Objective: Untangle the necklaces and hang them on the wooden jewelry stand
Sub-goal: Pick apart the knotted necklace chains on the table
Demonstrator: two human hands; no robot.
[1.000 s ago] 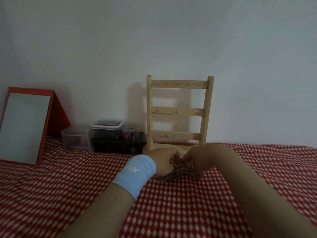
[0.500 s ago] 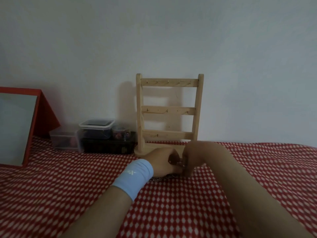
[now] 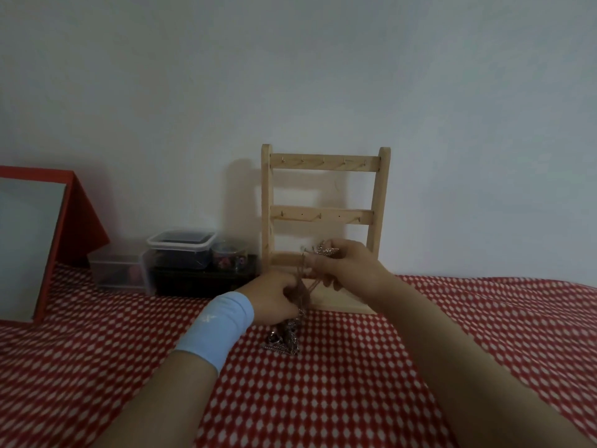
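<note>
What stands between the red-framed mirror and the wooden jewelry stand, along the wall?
In the head view, clear plastic containers and a dark box stand there.

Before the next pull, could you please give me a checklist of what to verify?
1. Right hand grip on the necklaces: ok, it pinches a raised end with a pendant.
2. Left hand grip: ok, it holds the strands lower down.
3. Necklaces separated: not ok, a clump lies on the cloth below the left hand.
4. Stand upright: ok.
5. Top and middle hooks free: ok, nothing hangs there.
6. Bottom rail hooks: cannot tell, the hands hide them.
</note>
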